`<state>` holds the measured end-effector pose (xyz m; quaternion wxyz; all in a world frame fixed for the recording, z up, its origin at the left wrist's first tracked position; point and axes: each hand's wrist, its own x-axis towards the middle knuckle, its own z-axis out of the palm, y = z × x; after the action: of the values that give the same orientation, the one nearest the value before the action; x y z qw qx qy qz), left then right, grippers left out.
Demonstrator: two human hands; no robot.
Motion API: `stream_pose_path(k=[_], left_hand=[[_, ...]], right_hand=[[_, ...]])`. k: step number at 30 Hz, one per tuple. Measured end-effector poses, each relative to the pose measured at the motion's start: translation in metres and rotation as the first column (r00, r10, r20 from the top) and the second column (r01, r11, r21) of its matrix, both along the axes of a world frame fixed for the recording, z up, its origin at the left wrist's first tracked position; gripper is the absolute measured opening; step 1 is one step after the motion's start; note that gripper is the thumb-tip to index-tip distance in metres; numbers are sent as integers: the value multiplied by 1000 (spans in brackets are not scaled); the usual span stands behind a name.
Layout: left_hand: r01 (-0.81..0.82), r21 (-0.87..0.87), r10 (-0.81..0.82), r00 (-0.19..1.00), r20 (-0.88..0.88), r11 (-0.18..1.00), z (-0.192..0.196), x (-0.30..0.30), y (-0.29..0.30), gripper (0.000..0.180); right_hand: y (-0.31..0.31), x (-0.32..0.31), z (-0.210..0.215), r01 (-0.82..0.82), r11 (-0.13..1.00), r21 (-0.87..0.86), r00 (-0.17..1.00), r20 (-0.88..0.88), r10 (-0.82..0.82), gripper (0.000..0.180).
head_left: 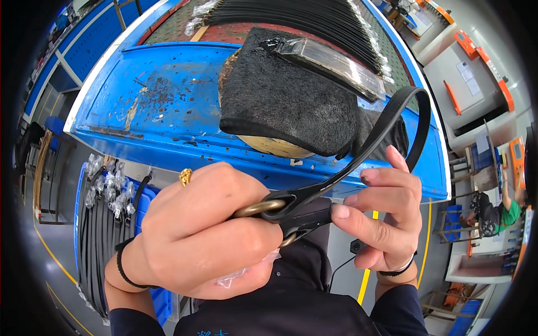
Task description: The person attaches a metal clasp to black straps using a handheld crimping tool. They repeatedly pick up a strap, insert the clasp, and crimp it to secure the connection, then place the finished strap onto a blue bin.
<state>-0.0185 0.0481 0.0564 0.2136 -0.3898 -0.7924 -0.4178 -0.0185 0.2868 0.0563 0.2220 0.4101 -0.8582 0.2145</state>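
A black leather strap [386,120] is held in front of me, its length looping up and over to the right before coming back down. My left hand [204,235] is closed round its metal-ringed end; a brass-coloured ring [258,208] shows at the strap's eyelet, and part of a second ring appears below it. Crumpled clear plastic film [232,277] pokes out under the left fingers. My right hand [389,218] pinches the strap near the lower ring with thumb and fingertips, its other fingers loosely curled. The left palm's grip is hidden.
Beyond my hands, a black cloth [291,95] covers a rounded pad on the stained blue bench [162,95]. On it rests a long clear-topped case [333,64]. Many black straps [291,17] lie at the back. More straps [103,246] hang over a blue bin at left.
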Motion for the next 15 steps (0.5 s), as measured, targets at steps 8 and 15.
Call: stream_pose_path(k=[8,15], left_hand=[[-51,65,52,999,-17,997,-5,4,-8,20],[-131,48,133,990,-53,990,-11,7,-13,20]], right_hand=[[37,-3,-15,158,840,-519,890,-293,-348,49],[62,-24,-48,669,705,236,739,-115,-664,31]])
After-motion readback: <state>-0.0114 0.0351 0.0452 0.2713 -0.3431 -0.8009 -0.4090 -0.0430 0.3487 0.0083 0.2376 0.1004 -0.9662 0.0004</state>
